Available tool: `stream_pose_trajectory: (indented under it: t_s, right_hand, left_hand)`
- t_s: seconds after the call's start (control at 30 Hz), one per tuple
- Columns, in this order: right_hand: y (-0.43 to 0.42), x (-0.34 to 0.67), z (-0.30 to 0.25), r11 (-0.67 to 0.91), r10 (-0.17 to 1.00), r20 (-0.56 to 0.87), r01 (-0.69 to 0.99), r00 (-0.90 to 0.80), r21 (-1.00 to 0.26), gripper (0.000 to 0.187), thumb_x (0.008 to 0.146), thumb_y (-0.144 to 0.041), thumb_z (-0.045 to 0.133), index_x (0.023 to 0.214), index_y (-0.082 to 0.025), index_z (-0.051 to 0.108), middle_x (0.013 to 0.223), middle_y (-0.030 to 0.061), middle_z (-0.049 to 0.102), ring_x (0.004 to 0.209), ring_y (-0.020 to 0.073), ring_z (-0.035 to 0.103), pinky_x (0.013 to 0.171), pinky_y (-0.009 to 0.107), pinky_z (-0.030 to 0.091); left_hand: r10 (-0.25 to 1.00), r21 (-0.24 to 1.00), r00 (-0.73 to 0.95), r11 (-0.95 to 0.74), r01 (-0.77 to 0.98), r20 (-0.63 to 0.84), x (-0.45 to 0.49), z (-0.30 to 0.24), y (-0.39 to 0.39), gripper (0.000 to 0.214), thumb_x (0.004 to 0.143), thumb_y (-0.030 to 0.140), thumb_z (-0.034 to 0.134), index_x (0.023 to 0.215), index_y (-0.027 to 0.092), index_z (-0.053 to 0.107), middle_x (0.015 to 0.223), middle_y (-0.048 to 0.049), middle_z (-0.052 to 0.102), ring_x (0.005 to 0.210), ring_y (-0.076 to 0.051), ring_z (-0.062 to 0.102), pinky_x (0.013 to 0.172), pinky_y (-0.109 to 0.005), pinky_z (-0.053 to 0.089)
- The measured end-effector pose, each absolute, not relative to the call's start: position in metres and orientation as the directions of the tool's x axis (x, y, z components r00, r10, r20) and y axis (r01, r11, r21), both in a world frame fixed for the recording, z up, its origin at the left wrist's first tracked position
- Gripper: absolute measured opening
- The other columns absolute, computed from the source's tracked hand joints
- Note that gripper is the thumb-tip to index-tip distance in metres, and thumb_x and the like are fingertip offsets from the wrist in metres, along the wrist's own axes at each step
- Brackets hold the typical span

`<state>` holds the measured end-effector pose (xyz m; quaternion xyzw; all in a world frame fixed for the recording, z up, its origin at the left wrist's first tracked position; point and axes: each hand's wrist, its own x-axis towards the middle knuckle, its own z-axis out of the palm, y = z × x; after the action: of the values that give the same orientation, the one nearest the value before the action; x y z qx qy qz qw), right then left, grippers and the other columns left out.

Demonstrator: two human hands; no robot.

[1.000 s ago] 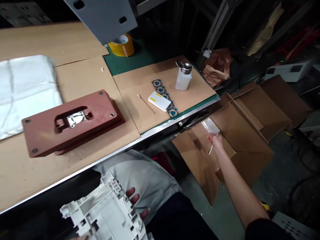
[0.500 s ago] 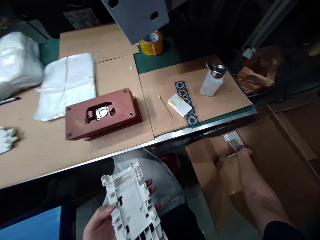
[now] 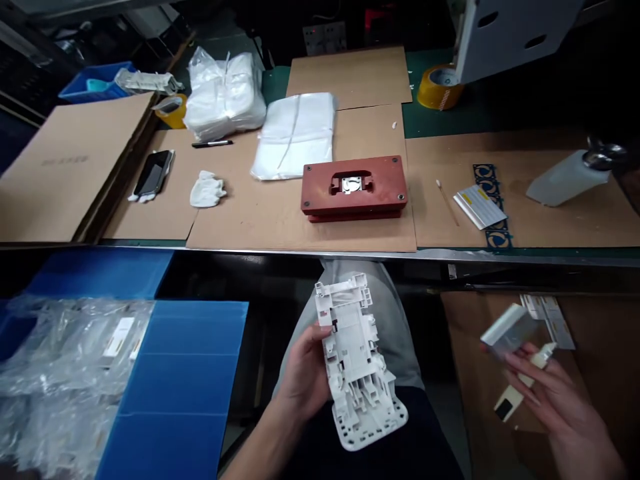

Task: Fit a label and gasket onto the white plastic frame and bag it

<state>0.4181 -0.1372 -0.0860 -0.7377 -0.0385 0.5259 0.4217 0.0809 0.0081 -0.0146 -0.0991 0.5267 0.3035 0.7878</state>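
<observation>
My left hand [image 3: 303,373] grips a white moulded plastic frame [image 3: 355,360] above my lap, its perforated end pointing down. My right hand [image 3: 555,400] is raised over a cardboard carton flap [image 3: 600,347]. It holds a small white block [image 3: 507,331] and a slim white piece with a black patch [image 3: 510,397]; my fingers hide part of both. A stack of white labels [image 3: 547,320] lies just beyond that hand on the cardboard. A red mould block [image 3: 354,200] with a metal insert sits on the bench, out of reach of either hand's contact.
Cardboard sheets cover the bench [image 3: 300,230], with its metal edge running across. On it are a dispenser bottle [image 3: 567,177], a swab [image 3: 447,202], a label pad [image 3: 479,207], a teal gasket strip [image 3: 493,177], white bags [image 3: 293,137] and a phone [image 3: 153,173]. Clear bags [image 3: 65,373] lie on a blue sheet [image 3: 185,380] at left.
My view has swung left, bringing the blue sheet in. The white frame now stands more upright in my left hand. My right hand has risen from the carton holding the small white pieces.
</observation>
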Motion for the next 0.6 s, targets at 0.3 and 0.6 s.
stream_pose_trajectory:
  t_s: [0.3, 0.6]
  right_hand:
    - [-0.033, 0.249, -0.008, -0.758, 0.623, -0.726, 0.006, -0.290, -0.653, 0.035, 0.079, -0.037, 0.079, 0.108, -0.018, 0.076, 0.100, 0.0093, 0.077, 0.092, 0.0214, 0.070, 0.086, 0.034, 0.058]
    - [-0.023, 0.210, -0.015, -0.793, 0.523, -0.791, 0.160, -0.317, -0.588, 0.036, 0.076, -0.038, 0.081, 0.104, -0.017, 0.075, 0.096, 0.0070, 0.074, 0.093, 0.0215, 0.068, 0.086, 0.034, 0.056]
  left_hand:
    - [0.505, 0.280, 0.226, 0.738, -0.614, -0.833, 0.032, -0.025, -0.015, 0.042, 0.087, 0.030, 0.063, 0.126, 0.016, 0.063, 0.109, -0.0086, 0.075, 0.107, -0.030, 0.068, 0.097, -0.039, 0.051]
    - [0.576, 0.320, 0.254, 0.708, -0.630, -0.777, 0.018, -0.030, -0.027, 0.041, 0.094, 0.042, 0.059, 0.124, 0.014, 0.067, 0.114, -0.0093, 0.073, 0.112, -0.029, 0.065, 0.096, -0.036, 0.050]
